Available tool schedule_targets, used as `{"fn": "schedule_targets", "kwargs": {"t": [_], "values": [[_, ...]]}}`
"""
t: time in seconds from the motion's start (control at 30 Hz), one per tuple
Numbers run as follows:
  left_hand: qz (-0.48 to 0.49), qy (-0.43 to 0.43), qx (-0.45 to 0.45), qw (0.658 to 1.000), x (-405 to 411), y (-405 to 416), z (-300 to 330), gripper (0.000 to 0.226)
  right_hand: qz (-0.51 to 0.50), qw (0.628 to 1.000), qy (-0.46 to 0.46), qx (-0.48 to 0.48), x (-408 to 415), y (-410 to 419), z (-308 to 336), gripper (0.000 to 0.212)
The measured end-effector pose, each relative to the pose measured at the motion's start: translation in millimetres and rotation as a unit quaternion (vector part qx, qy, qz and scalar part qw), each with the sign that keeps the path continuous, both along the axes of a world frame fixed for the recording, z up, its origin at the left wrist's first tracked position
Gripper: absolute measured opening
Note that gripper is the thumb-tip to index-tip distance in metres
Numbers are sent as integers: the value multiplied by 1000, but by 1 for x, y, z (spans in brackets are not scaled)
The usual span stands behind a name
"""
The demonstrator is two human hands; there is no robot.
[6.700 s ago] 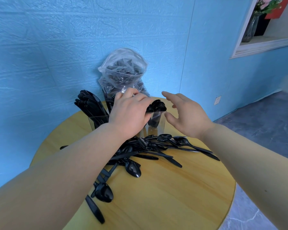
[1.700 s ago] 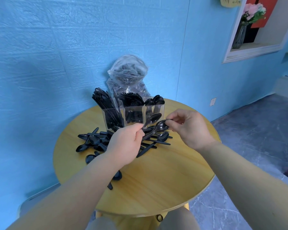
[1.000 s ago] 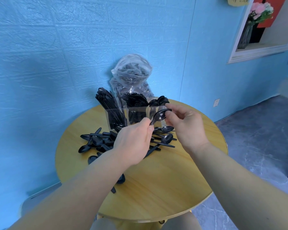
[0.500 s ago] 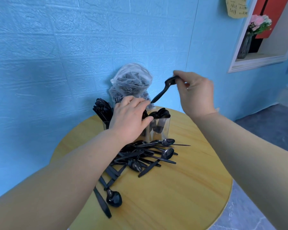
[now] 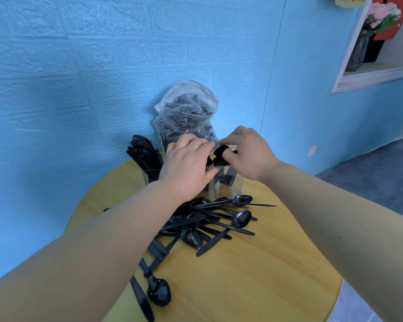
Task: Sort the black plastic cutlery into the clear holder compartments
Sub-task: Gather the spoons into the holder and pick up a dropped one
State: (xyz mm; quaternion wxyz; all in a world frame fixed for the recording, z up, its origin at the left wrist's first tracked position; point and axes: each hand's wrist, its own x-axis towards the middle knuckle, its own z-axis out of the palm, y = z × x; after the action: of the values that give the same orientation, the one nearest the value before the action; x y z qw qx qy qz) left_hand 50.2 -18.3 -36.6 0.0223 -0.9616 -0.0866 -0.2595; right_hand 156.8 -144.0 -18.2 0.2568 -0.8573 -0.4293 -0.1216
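At the round yellow wooden tabletop [image 5: 254, 275], my right hand [image 5: 248, 154] pinches the bowl of a black plastic spoon [image 5: 221, 150], its grip closed on it directly above the rightmost compartment of the clear plastic holder [image 5: 226, 184]. My left hand [image 5: 186, 170], fingers straight, rests flat over the holder's middle, just beside the right. Below both hands lies a loose heap of black cutlery [image 5: 209, 224]. Beyond them stands a clear plastic bag [image 5: 186, 112] of more cutlery against the blue wall [image 5: 79, 66].
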Motion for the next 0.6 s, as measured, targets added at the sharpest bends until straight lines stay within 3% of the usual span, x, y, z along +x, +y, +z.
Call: {"fn": "schedule_targets", "kwargs": {"t": [0.1, 0.33, 0.6], "values": [[5, 7, 5, 1000, 5, 0, 1, 62, 20, 997, 43, -57, 2, -6, -3, 43], [-23, 27, 31, 999, 18, -6, 8, 54, 22, 996, 47, -67, 11, -35, -7, 62], [-20, 18, 5, 1000, 23, -9, 8, 39, -41, 998, -40, -18, 15, -25, -15, 26]]}}
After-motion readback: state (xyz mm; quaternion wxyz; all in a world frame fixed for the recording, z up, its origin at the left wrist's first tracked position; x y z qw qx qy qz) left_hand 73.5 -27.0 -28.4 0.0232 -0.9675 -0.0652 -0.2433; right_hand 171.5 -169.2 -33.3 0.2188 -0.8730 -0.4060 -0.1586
